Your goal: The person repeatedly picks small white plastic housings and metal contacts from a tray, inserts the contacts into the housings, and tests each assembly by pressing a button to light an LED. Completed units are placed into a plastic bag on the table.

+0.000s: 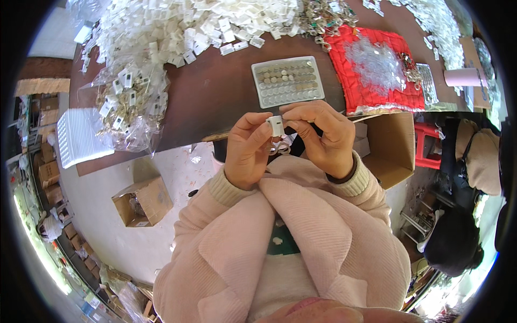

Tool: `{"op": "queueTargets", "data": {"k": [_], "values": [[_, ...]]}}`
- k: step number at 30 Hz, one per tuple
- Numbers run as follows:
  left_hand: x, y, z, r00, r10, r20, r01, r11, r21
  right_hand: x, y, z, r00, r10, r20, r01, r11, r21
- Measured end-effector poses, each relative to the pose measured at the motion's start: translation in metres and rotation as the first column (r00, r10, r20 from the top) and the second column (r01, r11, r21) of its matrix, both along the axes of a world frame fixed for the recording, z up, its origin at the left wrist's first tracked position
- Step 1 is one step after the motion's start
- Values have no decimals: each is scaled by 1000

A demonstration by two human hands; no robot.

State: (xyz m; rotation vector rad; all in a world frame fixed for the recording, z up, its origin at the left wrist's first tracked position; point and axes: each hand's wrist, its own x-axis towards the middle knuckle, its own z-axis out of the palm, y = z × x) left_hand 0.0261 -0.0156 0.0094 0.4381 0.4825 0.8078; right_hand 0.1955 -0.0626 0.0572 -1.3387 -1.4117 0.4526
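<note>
Dark brown tabletop (204, 99) fills the far part of the scene, with a broad heap of small white plastic pieces (177, 32) along its far side. At its left lie a clear plastic bag (157, 121) of white pieces and metal parts, and a ribbed white plastic tray (81, 140). Just beyond the hands sits a pale rectangular tray (264, 102) with rows of round, coin-like discs (286, 85); to its right, a red quilted cloth (355, 91) bears loose clear plastic bits (374, 62).

By the table's near edge, the left hand (242, 148) pinches a small white plastic piece (276, 127) between thumb and fingers, with silvery metal rings (283, 148) just below it. The right hand (326, 137), fingers curled, meets the piece's right side; whether it grips, I cannot tell.
</note>
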Motion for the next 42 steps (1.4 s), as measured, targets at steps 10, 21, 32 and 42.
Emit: {"op": "queueTargets", "data": {"k": [10, 21, 32, 42], "values": [[-3, 0, 0, 993, 84, 80, -84, 996, 1, -15, 11, -1, 982, -5, 190, -13, 995, 95], [-7, 2, 0, 998, 58, 32, -60, 997, 50, -11, 6, 1, 993, 85, 87, -82, 996, -38], [-5, 7, -4, 998, 42, 39, -42, 999, 16, 0, 14, -8, 990, 139, -36, -142, 987, -74], [-9, 24, 0, 993, -113, 40, 114, 993, -27, 109, 96, -35, 693, -178, 698, 295, 954, -49]]}}
